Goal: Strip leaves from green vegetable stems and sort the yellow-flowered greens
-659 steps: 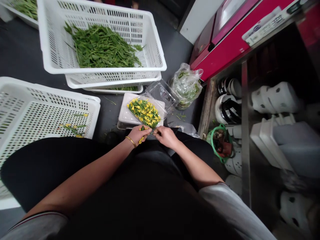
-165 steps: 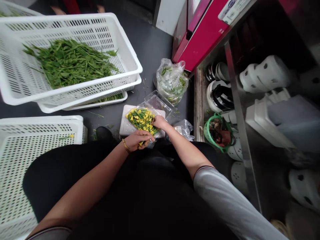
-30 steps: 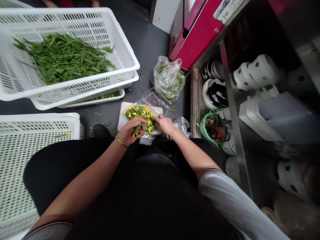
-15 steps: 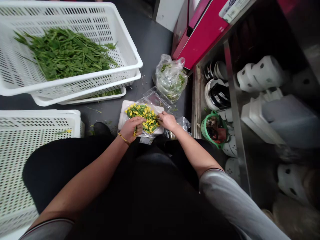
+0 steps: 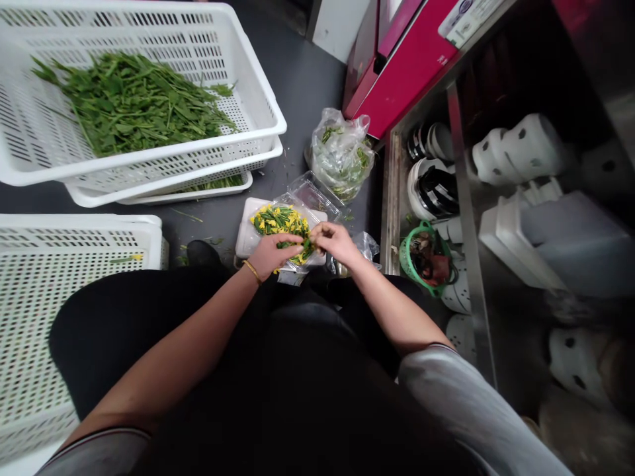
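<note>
Yellow-flowered greens (image 5: 280,217) fill a clear plastic clamshell box, whose transparent lid (image 5: 313,190) stands folded back. Under the box is a whitish slab or tray (image 5: 244,239). My left hand (image 5: 274,254), with a yellow band at the wrist, is closed over the near side of the box, a green stem between thumb and fingers. Close on its right, my right hand (image 5: 335,240) pinches at the tip of the greens by the left fingertips. Exactly what lies inside the right fingers is hidden.
Stacked white crates hold a leafy green pile (image 5: 143,102) at upper left; another white crate (image 5: 153,228) stands below them. A plastic bag of greens (image 5: 342,155) sits beyond the box. On the right, metal shelving (image 5: 466,178) holds bowls and a green basket (image 5: 411,261).
My left hand has moved right and now meets my right hand over the greens. The right fingers have shifted from the box's right edge to the stem at the left fingertips.
</note>
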The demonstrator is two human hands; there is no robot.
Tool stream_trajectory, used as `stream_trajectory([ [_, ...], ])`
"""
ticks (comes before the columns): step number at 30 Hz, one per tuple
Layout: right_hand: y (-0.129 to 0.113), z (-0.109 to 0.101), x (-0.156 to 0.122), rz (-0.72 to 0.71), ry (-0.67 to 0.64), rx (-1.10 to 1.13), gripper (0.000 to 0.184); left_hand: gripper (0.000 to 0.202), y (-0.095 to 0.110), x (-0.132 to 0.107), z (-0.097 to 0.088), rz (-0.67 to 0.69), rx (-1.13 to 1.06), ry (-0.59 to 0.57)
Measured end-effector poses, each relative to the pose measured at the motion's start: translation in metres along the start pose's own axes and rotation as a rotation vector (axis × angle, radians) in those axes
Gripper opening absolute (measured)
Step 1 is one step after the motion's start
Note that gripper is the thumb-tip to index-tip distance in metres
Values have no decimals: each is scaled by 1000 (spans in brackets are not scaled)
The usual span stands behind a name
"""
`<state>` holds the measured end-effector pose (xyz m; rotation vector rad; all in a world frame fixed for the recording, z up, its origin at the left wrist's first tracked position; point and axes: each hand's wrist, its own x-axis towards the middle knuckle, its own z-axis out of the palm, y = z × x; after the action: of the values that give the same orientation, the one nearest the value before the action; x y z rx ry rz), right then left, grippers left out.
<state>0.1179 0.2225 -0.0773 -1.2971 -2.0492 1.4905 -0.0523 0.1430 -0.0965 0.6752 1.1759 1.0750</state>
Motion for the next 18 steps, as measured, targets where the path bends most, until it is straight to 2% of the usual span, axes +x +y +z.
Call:
stream_trajectory([
  [4, -14, 18, -20, 45, -93, 203, 10, 6, 2, -10, 5, 269, 304, -89],
  [6, -12, 19, -27, 145, -165, 338, 11, 4, 6, -18, 7, 388, 404, -141],
  [9, 0, 10, -38, 311, -340, 480, 19, 7, 14, -27, 8, 418, 423, -226],
  [11, 9, 1, -45, 386, -515, 295, 25, 8, 19, -28, 4, 328, 300, -234],
  [13, 16, -7, -48, 399, -570, -144, 26, 11, 23, -26, -2, 200, 35, -231],
  [14, 19, -10, -47, 370, -525, -405, 25, 14, 24, -25, -6, 152, -134, -231],
  [16, 23, -11, -41, 266, -350, -820, 23, 19, 24, -21, -11, 97, -441, -234],
  [18, 25, -8, -29, 185, -222, -1006, 23, 22, 22, -19, -13, 56, -599, -225],
])
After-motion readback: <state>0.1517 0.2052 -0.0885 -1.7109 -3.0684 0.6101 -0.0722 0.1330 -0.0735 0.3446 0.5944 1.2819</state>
